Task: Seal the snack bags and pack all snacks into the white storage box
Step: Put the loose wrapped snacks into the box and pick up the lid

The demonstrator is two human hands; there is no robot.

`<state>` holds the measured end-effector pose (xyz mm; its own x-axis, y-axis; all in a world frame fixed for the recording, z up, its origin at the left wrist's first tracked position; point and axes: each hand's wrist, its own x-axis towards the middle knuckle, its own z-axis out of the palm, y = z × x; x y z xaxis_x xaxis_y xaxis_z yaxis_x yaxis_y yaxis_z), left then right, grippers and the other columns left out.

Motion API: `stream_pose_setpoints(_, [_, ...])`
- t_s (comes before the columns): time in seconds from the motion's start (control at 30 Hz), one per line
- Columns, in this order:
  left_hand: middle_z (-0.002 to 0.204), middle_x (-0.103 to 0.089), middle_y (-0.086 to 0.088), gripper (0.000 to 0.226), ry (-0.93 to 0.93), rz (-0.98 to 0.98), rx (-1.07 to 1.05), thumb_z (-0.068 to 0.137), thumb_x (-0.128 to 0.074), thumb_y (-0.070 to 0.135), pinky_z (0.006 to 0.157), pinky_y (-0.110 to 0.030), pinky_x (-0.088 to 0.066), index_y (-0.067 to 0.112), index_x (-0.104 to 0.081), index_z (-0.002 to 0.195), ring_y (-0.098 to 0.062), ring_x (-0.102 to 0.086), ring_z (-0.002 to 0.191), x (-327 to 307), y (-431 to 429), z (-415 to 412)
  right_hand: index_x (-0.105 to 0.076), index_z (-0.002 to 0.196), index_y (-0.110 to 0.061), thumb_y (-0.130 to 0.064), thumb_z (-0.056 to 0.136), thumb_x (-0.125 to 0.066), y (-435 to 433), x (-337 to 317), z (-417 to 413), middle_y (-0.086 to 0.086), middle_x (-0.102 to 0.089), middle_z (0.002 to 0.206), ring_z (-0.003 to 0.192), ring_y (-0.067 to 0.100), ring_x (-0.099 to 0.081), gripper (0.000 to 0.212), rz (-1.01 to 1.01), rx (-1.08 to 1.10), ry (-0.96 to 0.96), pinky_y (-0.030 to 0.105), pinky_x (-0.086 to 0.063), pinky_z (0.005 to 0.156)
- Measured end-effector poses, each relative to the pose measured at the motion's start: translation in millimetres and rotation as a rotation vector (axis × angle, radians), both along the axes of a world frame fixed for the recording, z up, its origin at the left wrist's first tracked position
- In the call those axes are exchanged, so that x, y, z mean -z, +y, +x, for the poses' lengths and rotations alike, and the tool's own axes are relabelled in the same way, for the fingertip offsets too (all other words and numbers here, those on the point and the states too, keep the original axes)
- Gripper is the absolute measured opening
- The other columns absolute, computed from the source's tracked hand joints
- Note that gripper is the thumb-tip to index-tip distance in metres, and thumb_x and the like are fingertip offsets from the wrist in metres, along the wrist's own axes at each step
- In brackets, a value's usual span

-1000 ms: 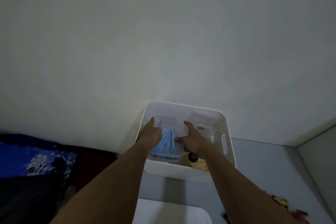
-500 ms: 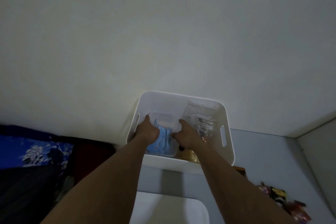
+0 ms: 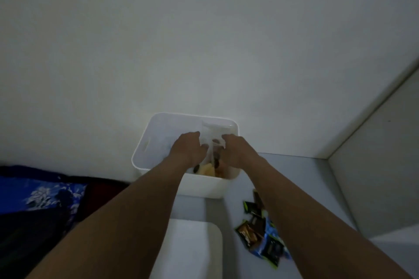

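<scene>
Pinching clear bag [image 3: 215,131] in box [image 3: 145,140]; wrapper [image 3: 249,233] print blurred.

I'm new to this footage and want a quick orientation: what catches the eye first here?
The left hand and right hand reach into the white storage box at centre, gripping a clear bag between them. Loose snack packets lie on the grey surface right of the box, not yet packed.

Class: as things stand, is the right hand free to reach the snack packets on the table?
Probably not: the right hand is in the white storage box, gripping the clear bag with the left hand. Nothing covers the snack packets beside its forearm; once it lets go, the way looks open.
</scene>
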<state>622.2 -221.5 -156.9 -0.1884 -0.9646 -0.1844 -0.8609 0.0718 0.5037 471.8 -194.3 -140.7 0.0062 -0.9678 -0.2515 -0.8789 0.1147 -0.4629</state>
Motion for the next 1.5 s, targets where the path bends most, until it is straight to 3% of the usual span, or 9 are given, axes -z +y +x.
stream_pose_setpoints(0.4, [0.14,-0.053,-0.013,0.055,0.046,-0.333,0.188,0.093,-0.055,0.032,0.109,-0.04,-0.032,0.007,-0.046,0.141,-0.031,-0.042,0.131,39,129,-137,-0.037,0.146,-0.004,-0.045,0.1,-0.046,116,38,-167,0.014,-0.04,0.151,0.138,0.029,-0.038,0.063,0.085,0.076,0.108,0.036,-0.034,0.109])
stream_pose_setpoints(0.6, [0.131,-0.056,-0.014,0.061,-0.021,-0.196,0.241,0.086,-0.055,0.043,0.097,-0.045,-0.046,0.013,-0.049,0.138,-0.036,-0.05,0.119,121,165,-159,-0.037,0.145,-0.004,-0.039,0.099,-0.048,163,121,-206,0.018,-0.039,0.15,0.138,0.032,-0.036,0.058,0.176,0.127,0.06,0.039,-0.033,0.111])
stream_pose_setpoints(0.7, [0.14,-0.046,-0.019,0.078,-0.147,-0.137,0.249,0.079,-0.044,0.066,0.098,-0.049,-0.045,0.027,-0.039,0.147,-0.041,-0.046,0.123,165,172,-169,-0.025,0.152,-0.022,-0.05,0.094,-0.05,176,164,-215,0.02,-0.03,0.151,0.141,0.037,-0.025,0.069,0.188,0.16,0.04,0.052,-0.03,0.112])
stream_pose_setpoints(0.83, [0.161,-0.01,-0.013,0.074,-0.356,-0.005,0.284,0.086,-0.026,0.075,0.108,-0.061,-0.026,0.047,-0.001,0.15,-0.044,-0.017,0.143,212,180,-176,-0.004,0.153,-0.043,-0.062,0.091,-0.045,188,211,-216,0.017,-0.015,0.158,0.146,0.039,-0.008,0.076,0.176,0.095,0.232,0.064,-0.014,0.111])
stream_pose_setpoints(0.97, [0.144,-0.042,-0.015,0.071,-0.401,-0.242,0.296,0.089,-0.02,0.071,0.086,-0.046,-0.046,0.036,-0.029,0.149,-0.036,-0.049,0.115,229,186,-172,-0.029,0.148,-0.038,-0.053,0.096,-0.038,192,235,-216,0.014,-0.047,0.135,0.123,0.035,-0.042,0.055,-0.103,0.093,0.412,0.05,-0.034,0.097])
stream_pose_setpoints(1.13, [0.108,-0.06,-0.006,0.051,-0.209,-0.398,0.296,0.093,-0.039,0.06,0.064,-0.036,-0.053,0.021,-0.056,0.122,-0.025,-0.058,0.09,238,179,-170,-0.052,0.134,-0.02,-0.033,0.084,-0.066,182,240,-219,0.011,-0.061,0.112,0.095,0.033,-0.061,0.055,-0.167,-0.006,0.452,0.042,-0.047,0.073])
stream_pose_setpoints(1.3, [0.091,-0.057,0.001,0.019,-0.135,-0.449,0.326,0.098,-0.041,0.035,0.05,-0.028,-0.047,0.02,-0.053,0.094,-0.019,-0.059,0.078,219,165,-170,-0.066,0.102,-0.01,-0.018,0.07,-0.078,174,214,-221,0.008,-0.063,0.088,0.066,0.028,-0.066,0.035,-0.253,-0.048,0.477,0.028,-0.04,0.042])
stream_pose_setpoints(1.4, [0.089,-0.058,0.003,0.014,-0.116,-0.458,0.284,0.098,-0.048,0.028,0.053,-0.024,-0.046,0.019,-0.057,0.093,-0.015,-0.058,0.077,203,159,-171,-0.065,0.102,-0.009,-0.015,0.07,-0.08,166,193,-224,0.007,-0.061,0.087,0.059,0.025,-0.064,0.036,-0.238,-0.061,0.525,0.029,-0.041,0.04])
stream_pose_setpoints(1.5, [0.08,-0.059,0.001,0.026,-0.069,-0.539,0.284,0.099,-0.041,0.032,0.049,-0.025,-0.048,0.017,-0.059,0.087,-0.016,-0.057,0.067,179,152,-169,-0.06,0.11,-0.006,-0.03,0.089,-0.063,155,161,-221,0.01,-0.059,0.097,0.07,0.03,-0.064,0.031,-0.247,-0.056,0.482,0.032,-0.04,0.05])
